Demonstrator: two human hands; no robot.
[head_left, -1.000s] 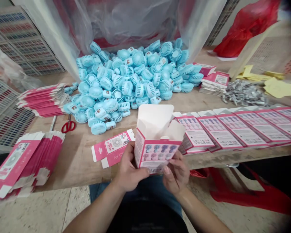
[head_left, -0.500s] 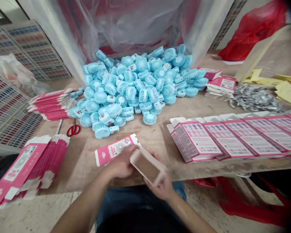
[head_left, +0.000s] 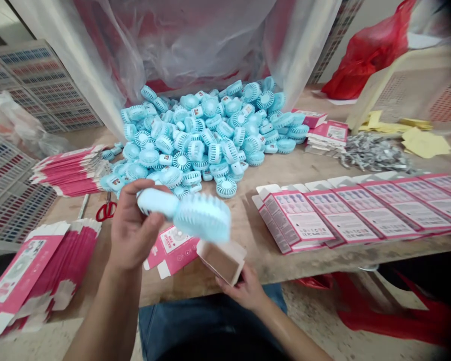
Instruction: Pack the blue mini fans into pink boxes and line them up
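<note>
On the wooden bench (head_left: pixel 244 220) I see a pile of blue fans (head_left: pixel 211 106). Left of the pile lies a stack of folded cartons (head_left: pixel 69 173); at the pile's front left, red scissors (head_left: pixel 105 212); before it, one flat carton (head_left: pixel 179 251). Grey scraps (head_left: pixel 374 153) and yellow sheets (head_left: pixel 426 143) lie right of the pile, a row of boxes (head_left: pixel 355 215) front right.

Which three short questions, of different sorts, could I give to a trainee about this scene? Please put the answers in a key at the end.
1. What does the person's left hand hold?
2. True or false: the box in the right hand is closed at the end facing the camera.
3. Where does the long row of printed boxes lie? A: on the person's left; B: on the person's right; C: on the floor.

Key: 1. A light blue fan, gripped by its handle. 2. False; that end is open and the brown inside shows. 3. B.
</note>
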